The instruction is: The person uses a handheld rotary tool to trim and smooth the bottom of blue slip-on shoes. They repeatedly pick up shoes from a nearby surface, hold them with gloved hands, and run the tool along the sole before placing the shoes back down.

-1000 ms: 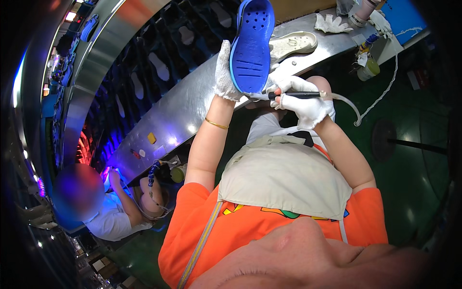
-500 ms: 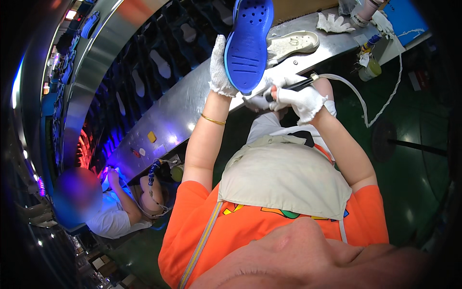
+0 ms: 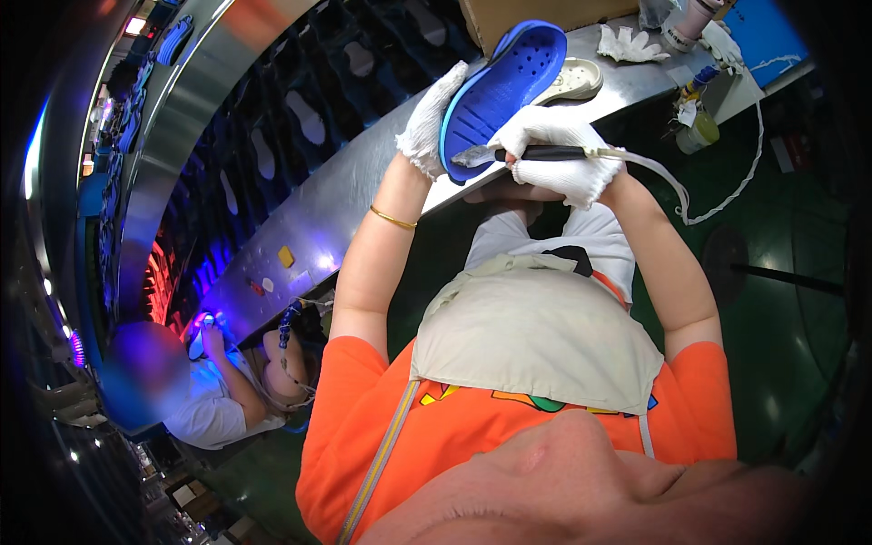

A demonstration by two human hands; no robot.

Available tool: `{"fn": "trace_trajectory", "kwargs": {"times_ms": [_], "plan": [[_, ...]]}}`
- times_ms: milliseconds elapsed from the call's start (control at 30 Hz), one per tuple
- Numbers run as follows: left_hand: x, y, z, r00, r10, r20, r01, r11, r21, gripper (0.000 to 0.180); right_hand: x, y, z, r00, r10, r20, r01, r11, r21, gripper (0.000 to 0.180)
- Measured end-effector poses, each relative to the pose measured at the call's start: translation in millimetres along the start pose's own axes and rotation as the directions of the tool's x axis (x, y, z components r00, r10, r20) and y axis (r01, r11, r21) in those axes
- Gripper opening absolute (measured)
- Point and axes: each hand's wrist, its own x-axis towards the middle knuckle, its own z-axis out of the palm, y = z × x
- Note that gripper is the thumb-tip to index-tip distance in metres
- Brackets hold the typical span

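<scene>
Since the earlier frame the blue shoe (image 3: 498, 95) has swung its toe rightward, covering more of the white shoe (image 3: 576, 80), and the black-handled tool (image 3: 545, 153) has levelled out, its tip now over the heel. The gloved left hand (image 3: 427, 125) has its fingers clamped on the blue shoe, which lies just to their right; the grip underneath is hidden. The right hand's (image 3: 556, 153) fingers are closed around the tool, with the blade to their left and a pale cord (image 3: 663, 173) trailing right. Whether the blade touches the shoe, I cannot tell. Beyond the right fingers, the white shoe rests on the tabletop (image 3: 313, 218).
</scene>
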Motion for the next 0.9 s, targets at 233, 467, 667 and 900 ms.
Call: {"fn": "trace_trajectory", "kwargs": {"times_ms": [233, 467, 667, 900], "plan": [[1.9, 1.5, -1.2, 0.990, -0.139, -0.009, 0.139, 0.981, 0.135, 0.039, 6.6, -8.9, 2.3, 0.942, 0.300, 0.149, -0.306, 0.952, 0.019, 0.016], [-12.6, 7.6, 11.4, 0.983, -0.162, 0.088, 0.144, 0.973, 0.179, 0.036, 19.1, -8.2, -18.0, 0.963, 0.024, 0.268, 0.013, 0.991, -0.135, 0.017], [-10.1, 8.6, 3.3, 0.968, -0.251, -0.024, 0.246, 0.915, 0.320, 0.048, 14.9, -3.6, -21.9, 0.961, 0.198, 0.194, -0.121, 0.930, -0.348, 0.018], [-13.3, -2.7, -4.6, 0.935, -0.274, 0.226, 0.288, 0.957, -0.031, 0.052, 4.6, -11.2, -31.9, 0.990, 0.106, 0.093, -0.109, 0.994, 0.032, 0.014]]}}
